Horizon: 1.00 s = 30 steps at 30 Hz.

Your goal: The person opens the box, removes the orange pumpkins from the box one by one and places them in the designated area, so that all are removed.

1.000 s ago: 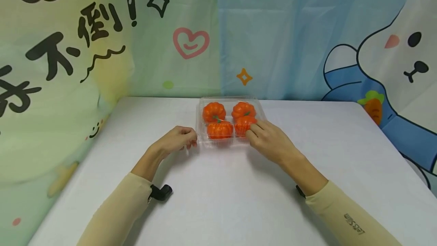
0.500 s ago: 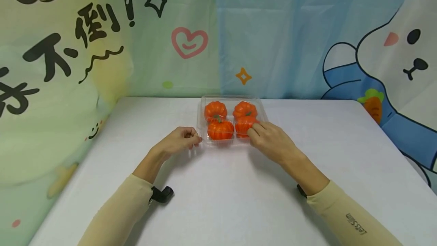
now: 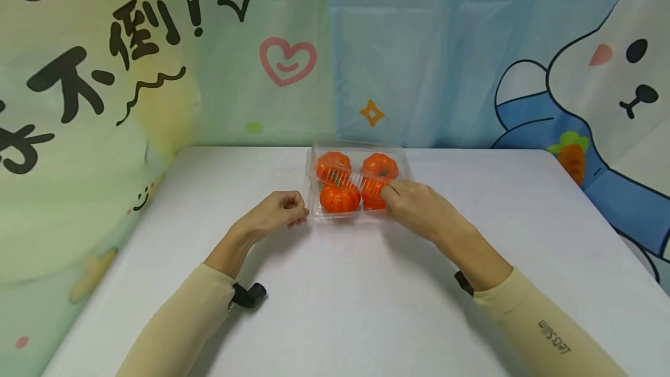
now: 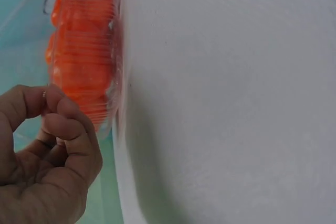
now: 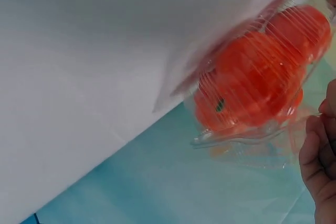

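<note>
A clear plastic clamshell box (image 3: pixel 335 216) holds several small orange pumpkins, among them a front left pumpkin (image 3: pixel 340 199) and a back right one (image 3: pixel 380 163). My left hand (image 3: pixel 277 212) is at the box's front left corner, thumb and index finger pinching its edge. At the right side, my right hand (image 3: pixel 419 209) pinches the rim of the box's lid (image 5: pixel 247 139); its fingers partly cover the front right pumpkin (image 3: pixel 373 195). Ribbed plastic crosses in front of the pumpkins. In the left wrist view the thumb and index finger meet at the box edge.
The box stands near the back edge of a white table (image 3: pixel 335 307). Behind it hangs a printed cloth backdrop (image 3: pixel 419 63) with a heart, lettering and a cartoon animal. Each wrist carries a small black camera, such as the left one (image 3: pixel 249 295).
The ribbed part of the lid has shifted up and back over the pumpkins. My right hand has moved slightly to the right; my left hand has moved slightly right to the box's corner.
</note>
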### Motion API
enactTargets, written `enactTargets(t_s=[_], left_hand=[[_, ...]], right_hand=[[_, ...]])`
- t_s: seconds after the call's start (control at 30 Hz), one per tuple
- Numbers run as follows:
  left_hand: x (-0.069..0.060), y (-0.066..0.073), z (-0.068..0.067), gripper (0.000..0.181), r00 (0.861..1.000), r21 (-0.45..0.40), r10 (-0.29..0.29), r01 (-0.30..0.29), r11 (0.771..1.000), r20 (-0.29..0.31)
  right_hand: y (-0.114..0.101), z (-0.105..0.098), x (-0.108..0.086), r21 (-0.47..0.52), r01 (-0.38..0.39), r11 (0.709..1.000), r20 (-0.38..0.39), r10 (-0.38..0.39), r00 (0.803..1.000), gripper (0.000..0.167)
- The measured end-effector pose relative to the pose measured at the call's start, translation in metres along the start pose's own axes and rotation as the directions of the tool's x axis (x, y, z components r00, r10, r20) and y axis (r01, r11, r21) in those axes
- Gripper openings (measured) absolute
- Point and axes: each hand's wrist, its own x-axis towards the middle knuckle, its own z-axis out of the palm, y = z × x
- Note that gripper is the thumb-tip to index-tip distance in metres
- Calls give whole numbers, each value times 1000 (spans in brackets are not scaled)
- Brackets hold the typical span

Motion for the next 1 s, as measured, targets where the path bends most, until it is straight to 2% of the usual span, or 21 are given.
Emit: enactTargets(t_s=[0.1,0.23,0.37,0.5,0.6,0.73,0.87,1.0], left_hand=[[0,1,-1,14,1000,12,-2,2,1000,9],[-1,3,-3,15,1000,46,7,-7,999,6],[-4,5,-6,17,1000,56,6,-8,998,29],[-5,3,-8,15,997,25,-7,5,1000,72],[-5,4,-10,15,995,-1,-9,9,1000,101],[-6,3,-11,15,989,-30,-18,22,999,146],[-9,-2,-9,14,986,-38,-34,40,998,164],[-11,-7,-9,14,984,-36,-38,44,998,171]], right_hand=[[5,-11,6,11,12,1000,31,-12,999,22],[20,-33,15,45,-9,999,49,7,999,23],[36,-51,18,76,-11,997,-8,11,1000,23],[47,-56,18,76,1,997,-112,7,994,21],[52,-52,19,57,-30,998,-208,41,977,16],[58,-46,18,40,-125,991,-300,131,945,12],[66,-41,13,71,-207,976,-336,219,916,14],[72,-37,8,144,-271,952,-328,305,894,12]])
